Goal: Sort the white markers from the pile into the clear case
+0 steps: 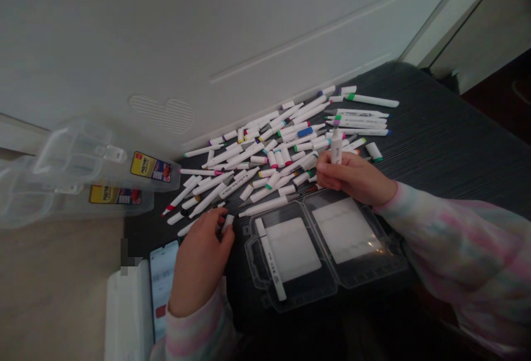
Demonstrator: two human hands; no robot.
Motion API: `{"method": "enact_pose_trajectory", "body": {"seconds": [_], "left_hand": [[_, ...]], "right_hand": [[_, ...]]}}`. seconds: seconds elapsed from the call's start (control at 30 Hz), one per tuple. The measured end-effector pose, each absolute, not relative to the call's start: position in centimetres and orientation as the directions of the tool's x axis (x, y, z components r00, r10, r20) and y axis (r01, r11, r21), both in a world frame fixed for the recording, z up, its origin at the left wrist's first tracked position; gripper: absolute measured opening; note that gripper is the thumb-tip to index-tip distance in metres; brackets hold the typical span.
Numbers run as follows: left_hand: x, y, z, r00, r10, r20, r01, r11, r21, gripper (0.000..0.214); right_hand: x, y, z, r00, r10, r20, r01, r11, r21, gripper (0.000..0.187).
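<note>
My right hand (352, 178) is closed around a white marker (336, 151), held upright above the far edge of an open clear plastic case (305, 206). Between the thumb and fingers of my left hand (201, 259) is a small white marker cap (228, 223), partly covered by the fingers. Just beyond both hands lies a loose pile of white markers (244, 153) and caps with coloured ends; several are uncapped. One capped white marker (271, 261) rests slantwise in the left half of the case.
Two clear plastic carry cases (108, 153) with yellow-and-black labels stand at the left. A lit phone (161, 278) lies by my left wrist, beside a white object (126, 311). The dark tabletop (431, 129) meets a pale panel (249, 35) at the back.
</note>
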State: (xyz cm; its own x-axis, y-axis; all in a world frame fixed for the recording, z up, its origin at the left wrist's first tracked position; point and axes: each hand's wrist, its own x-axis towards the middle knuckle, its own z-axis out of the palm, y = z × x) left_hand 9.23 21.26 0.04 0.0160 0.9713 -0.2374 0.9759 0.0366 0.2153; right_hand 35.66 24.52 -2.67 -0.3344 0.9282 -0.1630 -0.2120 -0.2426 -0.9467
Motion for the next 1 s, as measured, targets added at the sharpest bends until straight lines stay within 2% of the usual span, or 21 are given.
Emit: {"method": "enact_pose_trajectory", "body": {"seconds": [0.17, 0.3, 0.37, 0.47, 0.53, 0.6, 0.67, 0.73, 0.8, 0.87, 1.0], "left_hand": [[9.6, 21.2, -0.5, 0.033, 0.962, -0.271, 0.992, 0.003, 0.130, 0.037], [9.7, 21.2, -0.7, 0.053, 0.978, -0.202, 0.981, -0.013, 0.192, 0.036], [9.8, 21.2, -0.6, -0.015, 0.996, -0.093, 0.952, 0.042, 0.302, 0.037], [10.1, 21.0, -0.1, -0.194, 0.980, 0.055, 0.792, 0.123, 0.598, 0.041], [10.5, 21.0, 0.2, -0.279, 0.960, 0.032, 0.537, 0.128, 0.834, 0.039], [11.0, 21.0, 0.5, -0.306, 0.947, -0.102, 0.137, 0.149, 0.979, 0.029], [11.5, 21.1, 0.7, -0.245, 0.930, -0.274, -0.268, 0.207, 0.941, 0.019], [11.8, 21.3, 0.8, -0.145, 0.898, -0.416, -0.533, 0.283, 0.797, 0.015], [12.1, 21.4, 0.7, -0.063, 0.860, -0.506, -0.657, 0.346, 0.669, 0.015], [12.2, 21.4, 0.7, -0.023, 0.834, -0.551, -0.714, 0.372, 0.593, 0.016], [12.2, 21.5, 0.5, -0.025, 0.829, -0.559, -0.757, 0.349, 0.552, 0.017]], "right_hand": [[35.6, 24.6, -2.6, -0.324, 0.927, -0.190, -0.207, -0.266, -0.942, 0.024], [35.6, 24.7, -2.5, -0.321, 0.924, -0.208, -0.228, -0.288, -0.930, 0.024], [35.5, 24.6, -2.5, -0.320, 0.925, -0.206, -0.232, -0.287, -0.930, 0.024], [35.5, 24.6, -2.5, -0.316, 0.927, -0.202, -0.223, -0.279, -0.934, 0.023], [35.5, 24.6, -2.5, -0.314, 0.928, -0.199, -0.221, -0.275, -0.936, 0.023], [35.5, 24.6, -2.5, -0.315, 0.928, -0.198, -0.225, -0.276, -0.934, 0.024], [35.5, 24.6, -2.5, -0.318, 0.926, -0.201, -0.226, -0.280, -0.933, 0.025], [35.5, 24.6, -2.4, -0.318, 0.926, -0.204, -0.227, -0.284, -0.932, 0.026], [35.4, 24.6, -2.4, -0.315, 0.926, -0.206, -0.228, -0.285, -0.931, 0.026], [35.4, 24.6, -2.3, -0.311, 0.929, -0.202, -0.223, -0.278, -0.934, 0.026], [35.5, 24.6, -2.4, -0.310, 0.929, -0.201, -0.230, -0.278, -0.932, 0.026]]}}
